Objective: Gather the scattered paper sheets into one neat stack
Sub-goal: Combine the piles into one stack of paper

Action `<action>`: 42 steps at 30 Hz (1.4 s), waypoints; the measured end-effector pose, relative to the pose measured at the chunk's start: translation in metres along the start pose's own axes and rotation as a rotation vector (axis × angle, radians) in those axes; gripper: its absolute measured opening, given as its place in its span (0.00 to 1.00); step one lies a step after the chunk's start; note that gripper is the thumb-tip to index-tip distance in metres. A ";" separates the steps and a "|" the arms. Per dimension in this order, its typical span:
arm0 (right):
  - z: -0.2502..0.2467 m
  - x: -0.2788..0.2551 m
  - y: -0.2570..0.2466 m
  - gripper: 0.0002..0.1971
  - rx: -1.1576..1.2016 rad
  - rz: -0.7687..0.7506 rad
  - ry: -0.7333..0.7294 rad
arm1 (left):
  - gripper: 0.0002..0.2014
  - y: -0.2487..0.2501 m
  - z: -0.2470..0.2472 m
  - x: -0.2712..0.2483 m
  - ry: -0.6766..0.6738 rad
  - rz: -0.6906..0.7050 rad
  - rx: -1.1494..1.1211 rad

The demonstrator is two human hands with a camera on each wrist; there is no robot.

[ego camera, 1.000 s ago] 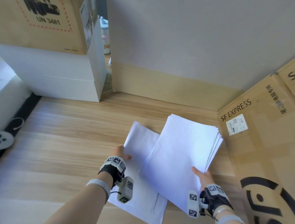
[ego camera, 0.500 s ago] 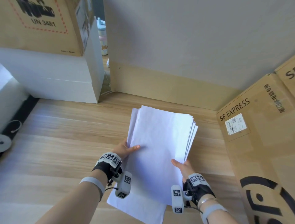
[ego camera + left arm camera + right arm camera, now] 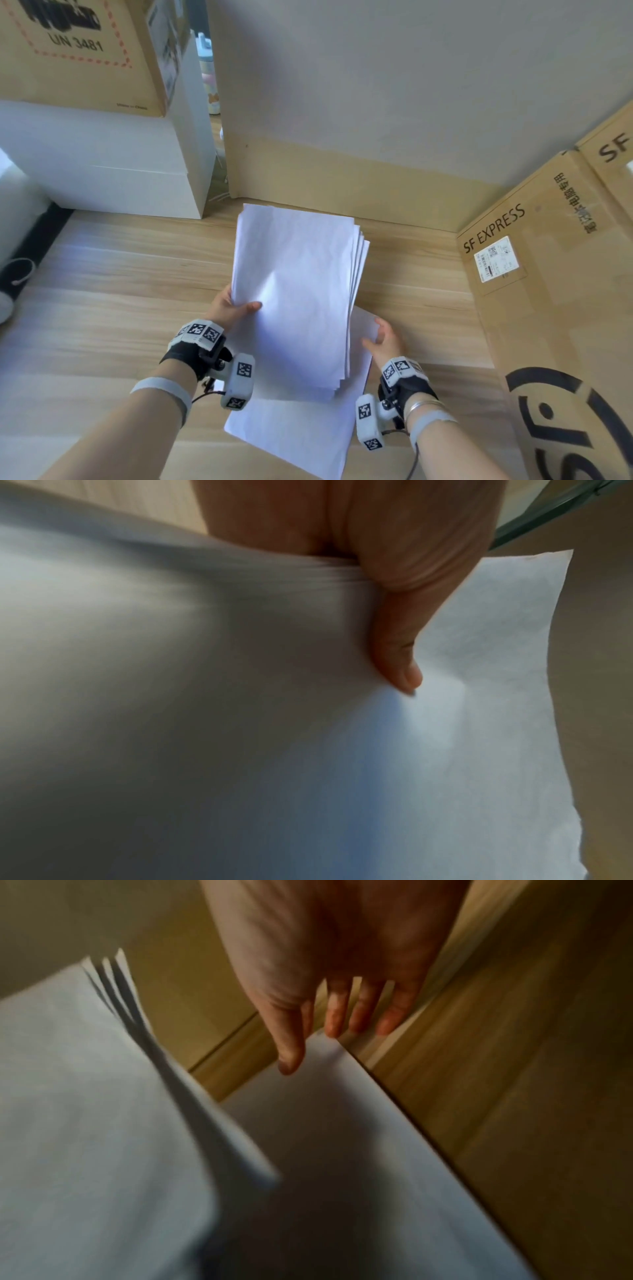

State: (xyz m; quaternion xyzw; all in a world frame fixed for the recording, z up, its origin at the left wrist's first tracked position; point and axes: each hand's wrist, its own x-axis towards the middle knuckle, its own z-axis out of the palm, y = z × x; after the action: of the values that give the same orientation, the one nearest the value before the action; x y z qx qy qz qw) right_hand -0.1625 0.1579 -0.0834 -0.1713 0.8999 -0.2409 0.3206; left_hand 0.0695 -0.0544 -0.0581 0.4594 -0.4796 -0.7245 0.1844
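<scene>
My left hand [image 3: 233, 308] grips a stack of white sheets [image 3: 294, 291] by its left edge, thumb on top, and holds it tilted above the wooden table [image 3: 102, 308]. The stack's right edge is fanned. In the left wrist view the thumb [image 3: 394, 656] presses on the stack [image 3: 240, 723]. One more white sheet [image 3: 301, 435] lies flat on the table under the stack. My right hand [image 3: 382, 339] is open at that sheet's far right corner. In the right wrist view its thumb [image 3: 291, 1058] touches the sheet [image 3: 342, 1137] and the fingers reach past the edge, beside the stack [image 3: 85, 1096].
A large SF EXPRESS cardboard box [image 3: 548, 274] stands close on the right. A white box [image 3: 102, 164] with a brown carton [image 3: 78, 51] on it stands at the back left. A grey wall panel [image 3: 376, 102] closes the back. Bare wood lies to the left.
The stack swung left over the lone sheet and straightened. My left hand took hold of its left edge. My right hand let go of it and moved to the lower sheet's corner.
</scene>
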 end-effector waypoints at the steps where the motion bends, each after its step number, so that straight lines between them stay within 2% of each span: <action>1: 0.000 -0.001 0.000 0.38 -0.134 0.005 0.017 | 0.29 -0.002 -0.004 0.001 0.012 0.002 -0.012; 3: 0.002 -0.003 -0.003 0.47 -0.266 0.059 0.064 | 0.24 -0.004 -0.009 0.000 0.040 0.000 -0.023; 4: 0.003 -0.003 -0.005 0.47 -0.290 0.085 0.094 | 0.22 -0.005 -0.012 0.000 0.053 0.003 -0.028; 8: 0.005 0.006 -0.014 0.44 -0.345 0.127 0.107 | 0.20 -0.008 -0.020 0.000 0.049 0.000 -0.031; 13: 0.001 0.013 -0.023 0.29 -0.371 0.139 -0.003 | 0.26 -0.011 -0.027 0.001 0.056 -0.011 -0.033; 15: 0.002 0.013 -0.021 0.25 -0.301 0.136 -0.050 | 0.28 -0.011 -0.028 0.001 0.055 -0.015 -0.029; 18: -0.006 0.011 -0.016 0.18 -0.060 0.106 0.070 | 0.19 -0.012 -0.029 0.003 0.077 -0.029 -0.023; 22: -0.035 0.011 -0.014 0.14 0.208 0.042 0.199 | 0.19 -0.016 -0.034 0.003 0.096 -0.057 -0.004; 25: -0.061 0.014 -0.012 0.11 0.287 0.055 0.286 | 0.19 -0.019 -0.039 0.004 0.107 -0.087 0.004; 28: -0.082 0.018 -0.013 0.12 0.357 0.051 0.351 | 0.16 -0.020 -0.040 0.005 0.113 -0.106 0.023; 33: -0.104 0.021 -0.021 0.11 0.432 0.049 0.450 | 0.18 -0.023 -0.042 0.010 0.145 -0.136 0.045; 38: -0.106 0.026 -0.044 0.13 0.503 0.021 0.496 | 0.19 -0.024 -0.038 0.008 0.142 -0.183 0.074; 42: -0.096 0.029 -0.062 0.07 0.579 0.042 0.518 | 0.25 -0.026 -0.040 0.011 0.104 -0.237 0.126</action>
State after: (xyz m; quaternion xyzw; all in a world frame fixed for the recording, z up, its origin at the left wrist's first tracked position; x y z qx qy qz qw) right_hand -0.2373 0.1242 0.0012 0.0112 0.8490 -0.5138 0.1228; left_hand 0.1026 -0.0710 -0.0903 0.5606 -0.4565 -0.6847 0.0930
